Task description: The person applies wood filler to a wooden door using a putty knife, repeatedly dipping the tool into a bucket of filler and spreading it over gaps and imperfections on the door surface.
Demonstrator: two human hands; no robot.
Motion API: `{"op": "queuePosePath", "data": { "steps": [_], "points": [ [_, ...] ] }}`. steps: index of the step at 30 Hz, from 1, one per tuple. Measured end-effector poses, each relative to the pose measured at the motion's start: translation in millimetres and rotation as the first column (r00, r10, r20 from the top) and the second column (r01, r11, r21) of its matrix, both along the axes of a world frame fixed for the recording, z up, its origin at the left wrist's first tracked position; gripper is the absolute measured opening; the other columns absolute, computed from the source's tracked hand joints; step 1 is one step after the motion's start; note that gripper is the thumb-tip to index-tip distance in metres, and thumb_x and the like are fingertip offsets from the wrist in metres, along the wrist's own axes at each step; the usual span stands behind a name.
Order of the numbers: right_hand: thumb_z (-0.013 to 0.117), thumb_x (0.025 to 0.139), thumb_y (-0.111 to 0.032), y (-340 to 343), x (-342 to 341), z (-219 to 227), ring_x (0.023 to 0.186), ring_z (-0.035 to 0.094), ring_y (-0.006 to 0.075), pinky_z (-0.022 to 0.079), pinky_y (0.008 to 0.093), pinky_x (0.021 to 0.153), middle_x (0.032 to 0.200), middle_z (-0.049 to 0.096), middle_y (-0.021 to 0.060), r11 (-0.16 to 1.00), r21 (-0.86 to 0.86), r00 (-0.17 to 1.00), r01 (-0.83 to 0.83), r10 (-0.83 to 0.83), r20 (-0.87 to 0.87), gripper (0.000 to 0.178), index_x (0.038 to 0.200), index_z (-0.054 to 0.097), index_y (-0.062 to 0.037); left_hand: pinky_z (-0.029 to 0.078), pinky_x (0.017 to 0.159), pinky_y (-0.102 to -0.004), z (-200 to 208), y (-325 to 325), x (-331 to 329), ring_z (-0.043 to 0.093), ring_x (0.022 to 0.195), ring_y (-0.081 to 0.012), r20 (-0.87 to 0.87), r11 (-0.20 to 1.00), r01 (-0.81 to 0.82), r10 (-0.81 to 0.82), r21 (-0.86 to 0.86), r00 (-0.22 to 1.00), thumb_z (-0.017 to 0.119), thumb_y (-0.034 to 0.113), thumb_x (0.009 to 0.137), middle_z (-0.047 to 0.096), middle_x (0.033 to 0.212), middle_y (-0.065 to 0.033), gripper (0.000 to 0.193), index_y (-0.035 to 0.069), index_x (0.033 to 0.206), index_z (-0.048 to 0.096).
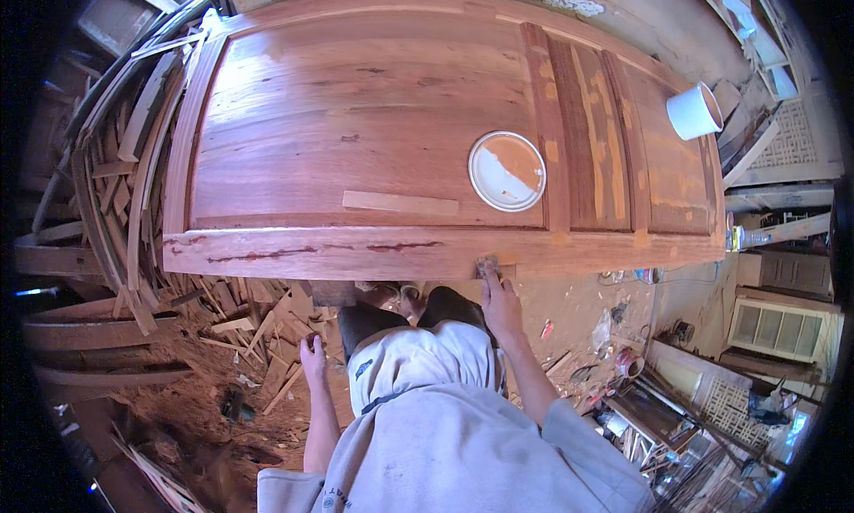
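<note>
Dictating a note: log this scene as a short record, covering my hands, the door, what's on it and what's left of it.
Right hand: holds a small flat tool at the near edge of the wooden door
Left hand: off the door, beside the leg; grip unclear
On door: white lid with orange paste, wood strip, white tub
Door marks: orange patches, dark red streaks
Left of door: scrap wood
</note>
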State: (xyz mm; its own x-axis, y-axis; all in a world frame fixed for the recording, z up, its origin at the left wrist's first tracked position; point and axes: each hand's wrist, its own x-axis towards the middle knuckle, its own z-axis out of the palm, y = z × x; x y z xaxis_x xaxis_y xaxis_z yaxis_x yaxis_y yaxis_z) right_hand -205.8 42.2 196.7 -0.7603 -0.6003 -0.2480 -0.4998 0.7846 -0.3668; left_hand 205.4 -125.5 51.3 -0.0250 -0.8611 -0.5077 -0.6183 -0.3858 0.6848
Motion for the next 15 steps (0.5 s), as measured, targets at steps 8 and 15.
{"op": "queuePosePath", "data": {
  "steps": [8,15],
  "points": [
    [0.048,0.098,-0.029,21,-34,6,0.074,0.062,0.0468,0.053,0.0534,0.063,0.085,0.06,0.0278,0.996,-0.067,0.998,-0.057,0.059,0.032,0.043,0.14,0.046,-0.0262,0.048,0.065,-0.027,11,-3,-20,0.062,0.08,-0.0138,-0.033,0.999,0.037,-0.036,0.006,0.999,0.059,0.025,0.095,0.066,0.093,-0.0078,0.029,0.0,0.11,0.058],
    [0.053,0.096,-0.023,32,-22,12,0.073,0.062,0.0439,0.051,0.0506,0.065,0.083,0.059,0.026,0.995,0.095,1.0,-0.008,0.005,0.031,0.041,0.137,0.051,-0.0165,0.05,0.073,-0.0316,-12,19,6,0.064,0.081,-0.0189,-0.031,1.0,0.025,-0.026,-0.016,0.999,0.057,0.022,0.094,0.066,0.093,-0.0124,0.028,-0.002,0.109,0.058]
  ]
}}
